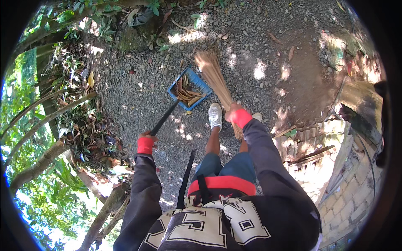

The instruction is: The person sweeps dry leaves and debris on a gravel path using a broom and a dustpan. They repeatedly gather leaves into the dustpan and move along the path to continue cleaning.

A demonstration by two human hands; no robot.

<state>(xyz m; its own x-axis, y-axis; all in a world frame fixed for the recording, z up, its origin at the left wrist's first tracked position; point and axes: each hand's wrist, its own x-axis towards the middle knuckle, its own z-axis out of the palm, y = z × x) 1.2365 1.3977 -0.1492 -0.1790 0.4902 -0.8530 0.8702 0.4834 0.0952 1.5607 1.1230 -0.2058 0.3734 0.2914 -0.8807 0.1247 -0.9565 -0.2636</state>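
My left hand (147, 137) grips the black handle (165, 118) of a blue plastic dustpan (204, 88). Dry brown leaves (188, 95) and bits of debris lie in the pan, which is on or just above the gravel ahead of my feet. In my right hand (234, 112) is a stick broom (215, 73), a bundle of thin tan ribs held near its bound end. Its bristles fan out on the far side, just right of the dustpan, and the short butt end points back toward my legs.
Gravel ground (135, 84) surrounds my white shoes (215, 114). Along the left runs a heap of leaf litter (84, 138) with branches (40, 166) and foliage. Corrugated metal sheets (326, 135) and a block wall (345, 200) stand at right. A fallen leaf (291, 53) lies on bare soil.
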